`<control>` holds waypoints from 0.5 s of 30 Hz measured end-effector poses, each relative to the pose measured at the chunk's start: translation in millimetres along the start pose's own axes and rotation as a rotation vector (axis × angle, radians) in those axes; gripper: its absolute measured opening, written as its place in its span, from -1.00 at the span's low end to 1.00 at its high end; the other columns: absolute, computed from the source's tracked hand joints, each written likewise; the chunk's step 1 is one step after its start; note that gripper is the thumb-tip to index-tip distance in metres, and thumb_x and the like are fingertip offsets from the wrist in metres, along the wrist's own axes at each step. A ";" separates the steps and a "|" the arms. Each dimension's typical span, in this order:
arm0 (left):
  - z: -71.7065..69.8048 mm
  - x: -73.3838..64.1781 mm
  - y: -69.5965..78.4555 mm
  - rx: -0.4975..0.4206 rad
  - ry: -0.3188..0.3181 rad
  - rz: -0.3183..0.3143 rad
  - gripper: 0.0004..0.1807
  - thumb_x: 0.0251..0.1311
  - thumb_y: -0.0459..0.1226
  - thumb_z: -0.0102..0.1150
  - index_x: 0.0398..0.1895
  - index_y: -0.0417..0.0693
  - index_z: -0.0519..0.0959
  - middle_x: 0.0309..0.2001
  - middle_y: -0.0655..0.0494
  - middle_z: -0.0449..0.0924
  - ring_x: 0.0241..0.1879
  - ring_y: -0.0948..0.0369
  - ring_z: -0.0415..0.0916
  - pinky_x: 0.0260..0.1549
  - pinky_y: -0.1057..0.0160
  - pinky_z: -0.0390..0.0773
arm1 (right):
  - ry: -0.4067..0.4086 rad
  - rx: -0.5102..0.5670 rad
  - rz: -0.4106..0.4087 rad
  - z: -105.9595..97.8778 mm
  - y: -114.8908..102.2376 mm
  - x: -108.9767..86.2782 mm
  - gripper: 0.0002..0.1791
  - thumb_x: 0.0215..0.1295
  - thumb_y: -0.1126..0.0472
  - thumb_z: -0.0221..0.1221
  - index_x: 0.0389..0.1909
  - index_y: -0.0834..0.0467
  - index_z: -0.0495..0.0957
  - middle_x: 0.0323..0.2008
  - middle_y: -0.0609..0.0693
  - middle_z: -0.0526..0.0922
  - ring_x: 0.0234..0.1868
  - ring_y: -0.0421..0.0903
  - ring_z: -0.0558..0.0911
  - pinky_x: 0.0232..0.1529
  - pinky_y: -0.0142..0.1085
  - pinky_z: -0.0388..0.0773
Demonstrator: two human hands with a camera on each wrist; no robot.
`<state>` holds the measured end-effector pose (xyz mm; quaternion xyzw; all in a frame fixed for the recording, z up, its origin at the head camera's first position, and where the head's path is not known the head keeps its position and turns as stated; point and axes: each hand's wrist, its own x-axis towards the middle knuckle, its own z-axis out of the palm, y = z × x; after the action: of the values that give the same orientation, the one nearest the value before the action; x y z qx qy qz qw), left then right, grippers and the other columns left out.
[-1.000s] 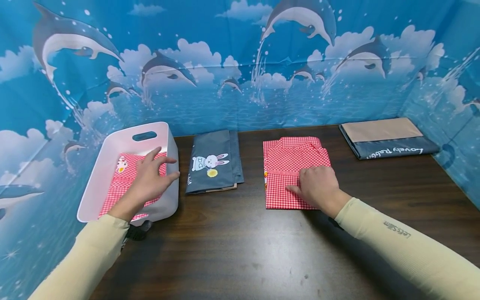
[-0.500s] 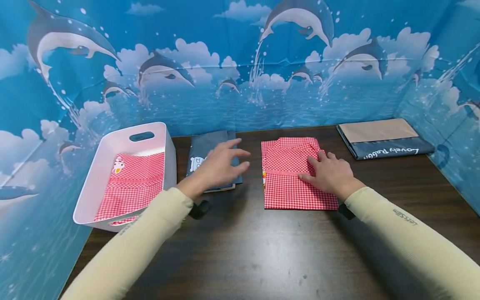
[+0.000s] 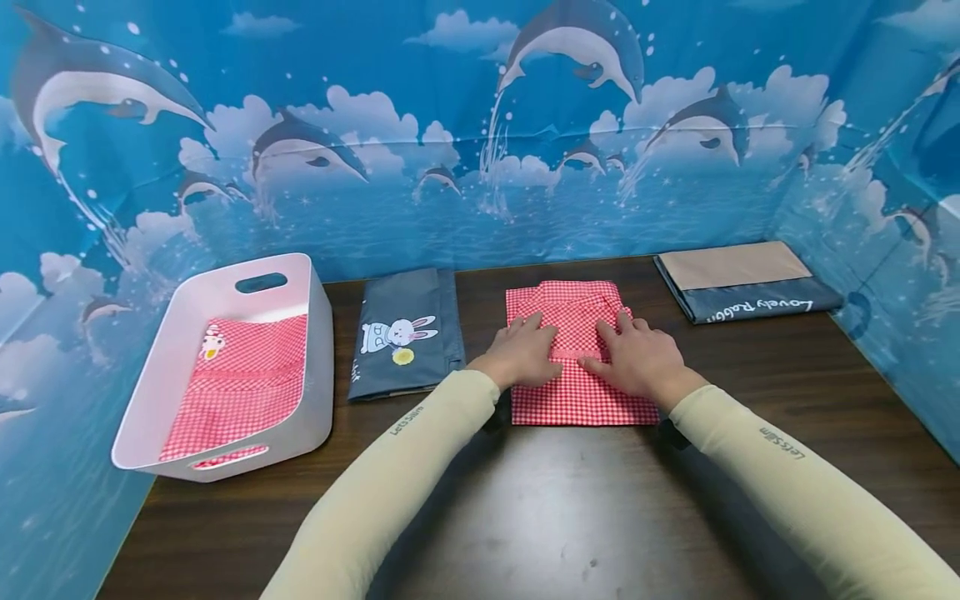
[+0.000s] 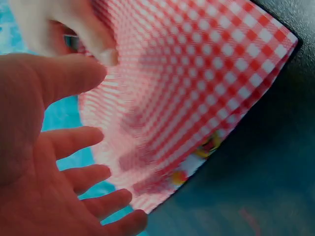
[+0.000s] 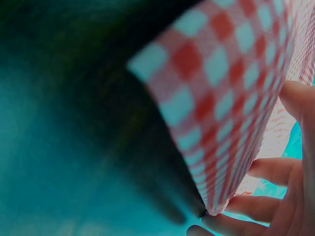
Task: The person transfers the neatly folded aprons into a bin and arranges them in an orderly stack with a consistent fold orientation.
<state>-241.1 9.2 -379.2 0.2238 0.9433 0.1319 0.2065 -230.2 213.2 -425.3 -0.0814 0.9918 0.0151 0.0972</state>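
A folded red-and-white checked cloth (image 3: 585, 408) lies flat on the dark wooden table, a strip of coloured print showing at its left edge in the left wrist view. Over its left side is my left hand (image 3: 522, 352), fingers spread and nearly straight. My right hand (image 3: 637, 358) rests on the right side, its fingers extended and spread. In the right wrist view, fingers (image 5: 261, 209) reach along the cloth's edge. Neither hand visibly pinches the fabric. Whether every left fingertip touches it, I cannot tell.
A white bin (image 3: 321, 367) at the left holds another red checked cloth (image 3: 247, 383). Beside it lies a folded dark grey cloth (image 3: 405, 304) with a rabbit print. Another folded dark cloth (image 3: 757, 307) with a tan panel lies back right. A dolphin-print curtain (image 3: 450, 217) hangs behind the table.
My left hand has moved right from above the bin, past the rabbit-print cloth, to the checked cloth. My right hand has uncurled and spread its fingers on the cloth. The view has shifted slightly.
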 end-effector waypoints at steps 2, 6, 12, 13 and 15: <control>7.1 3.3 -4.7 -0.004 0.017 -0.014 -0.29 0.57 -0.09 0.12 0.69 -0.03 0.26 0.76 -0.12 -0.01 0.75 -0.18 -0.09 0.69 -0.20 0.05 | 0.009 0.003 -0.006 2.1 -2.0 -0.5 -0.04 0.52 -0.40 0.03 0.67 0.18 0.23 0.62 0.48 0.18 0.53 0.46 0.39 0.27 0.36 0.60; 21.4 6.9 -13.9 0.042 0.043 0.001 -0.31 0.59 -0.08 0.09 0.69 -0.02 0.25 0.75 -0.14 0.01 0.73 -0.20 -0.05 0.68 -0.16 0.13 | 0.016 0.003 -0.007 3.1 -5.2 -1.9 -0.04 0.52 -0.41 0.04 0.67 0.17 0.23 0.63 0.46 0.18 0.53 0.45 0.38 0.27 0.36 0.60; 29.2 9.0 -16.8 0.036 0.058 0.024 -0.31 0.60 -0.06 0.08 0.69 0.00 0.26 0.76 -0.12 0.00 0.74 -0.20 -0.08 0.65 -0.17 0.21 | 0.009 0.001 0.003 3.4 -1.8 -3.7 -0.03 0.51 -0.40 0.04 0.68 0.18 0.21 0.64 0.46 0.16 0.54 0.46 0.36 0.29 0.37 0.58; 28.9 9.4 -16.3 0.030 0.055 0.022 -0.31 0.60 -0.06 0.08 0.70 0.01 0.25 0.76 -0.12 -0.01 0.74 -0.19 -0.09 0.64 -0.18 0.22 | 0.009 0.004 0.003 3.3 -1.2 -4.1 -0.03 0.51 -0.40 0.04 0.68 0.18 0.21 0.64 0.46 0.16 0.55 0.46 0.36 0.29 0.37 0.58; 28.2 9.8 -14.8 0.027 0.049 0.020 -0.31 0.60 -0.06 0.08 0.70 0.02 0.25 0.76 -0.11 -0.02 0.75 -0.19 -0.10 0.63 -0.19 0.24 | 0.009 0.011 0.004 3.7 0.1 -5.0 -0.03 0.52 -0.40 0.04 0.68 0.19 0.20 0.64 0.46 0.15 0.55 0.47 0.35 0.29 0.37 0.58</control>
<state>-241.9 5.5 -412.3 0.2328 0.9475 0.1266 0.1791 -224.7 214.2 -428.0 -0.0788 0.9925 0.0094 0.0931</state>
